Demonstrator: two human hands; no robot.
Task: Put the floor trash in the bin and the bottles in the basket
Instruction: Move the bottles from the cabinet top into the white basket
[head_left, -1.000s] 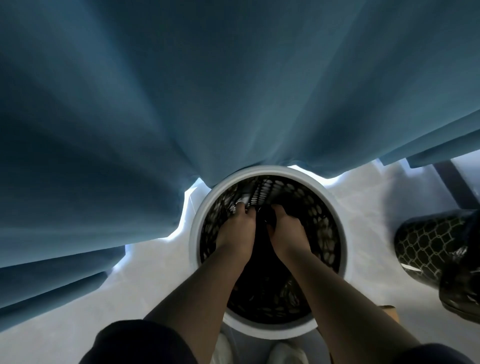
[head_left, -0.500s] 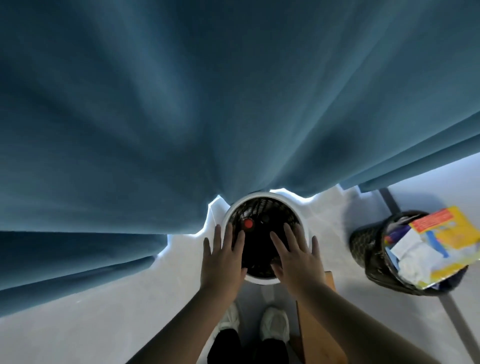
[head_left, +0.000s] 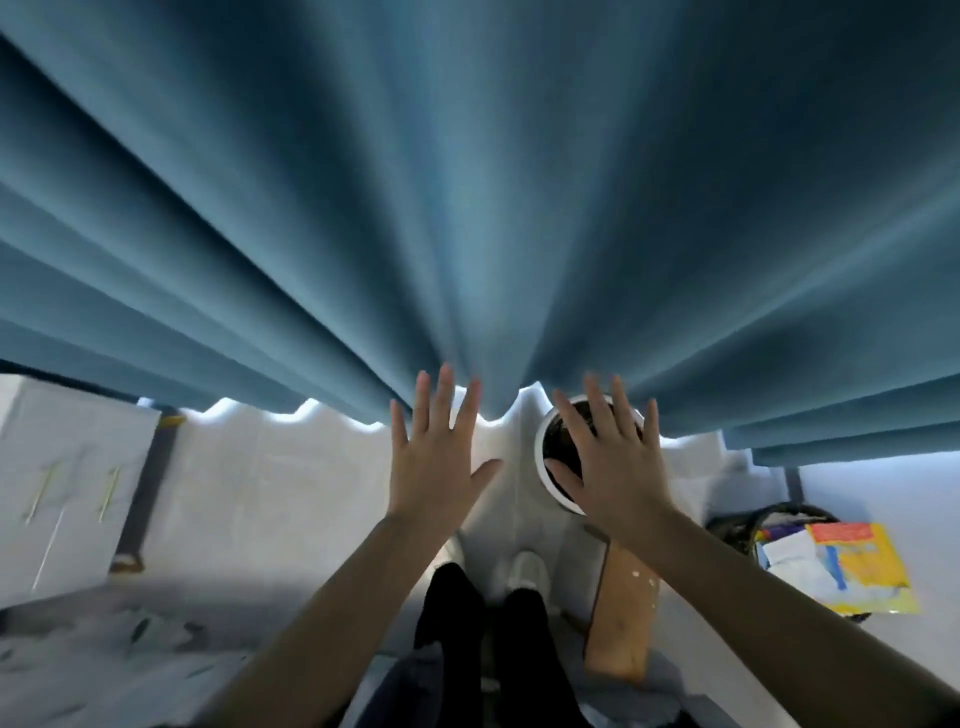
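A: The basket (head_left: 540, 452), white rim with a dark inside, stands on the pale floor (head_left: 311, 499) right under the spread fingers (head_left: 597, 415) of the right hand (head_left: 610, 467). Most of its opening is hidden behind that palm.

B: And what's in it?

A: Cannot tell from here; too dark and covered. The right hand is flat, fingers fanned apart, gripping nothing.

B: The left hand (head_left: 436, 462)?

A: Same story: palm down, fingers wide, empty, hovering just to the left of the basket, fingertips against the hem of the blue curtain (head_left: 467, 208).

B: The bin?

A: The black bin (head_left: 748, 525) sits well off to the right of the right hand's little finger, stuffed to the top, with a yellow and orange packet (head_left: 857, 561) and white paper (head_left: 795, 558) sticking out over its rim.

B: Below the wrists?

A: Dark trouser legs and a white shoe (head_left: 527, 569), and a brown board (head_left: 621, 613) lying just under the right forearm. Far left of the left thumb, a white cabinet (head_left: 67, 467).
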